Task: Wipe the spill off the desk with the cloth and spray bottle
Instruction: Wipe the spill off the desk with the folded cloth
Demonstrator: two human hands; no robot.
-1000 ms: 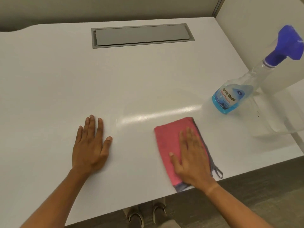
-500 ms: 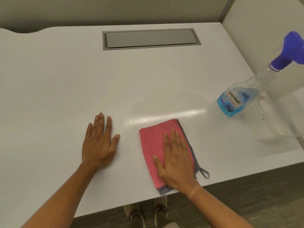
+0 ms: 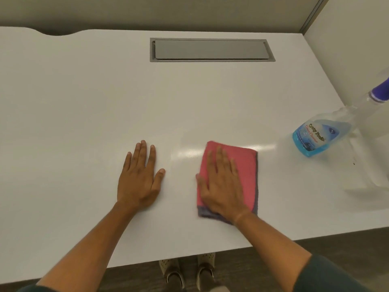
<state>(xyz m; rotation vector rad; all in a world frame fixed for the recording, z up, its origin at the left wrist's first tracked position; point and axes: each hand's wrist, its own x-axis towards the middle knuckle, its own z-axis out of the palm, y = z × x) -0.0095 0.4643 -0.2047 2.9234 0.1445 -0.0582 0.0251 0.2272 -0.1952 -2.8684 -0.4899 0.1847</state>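
Right hand flat on cloth, fingers straight and together, pressing down, nothing gripped; likely to keep folded pink cloth loaded against desk for wiping. Left hand flat on bare desk at 9 o'clock of cloth, fingers spread, holding nothing; probably bracing body weight. Wet glossy streak between hands, running to 12 o'clock of cloth, probably what remains of spill. Spray bottle standing at 2 o'clock of cloth, well apart, untouched, parked within reach for a respray. Grey hatch at 12 o'clock near far edge. Count: two hands, one cloth, one bottle, one hatch.
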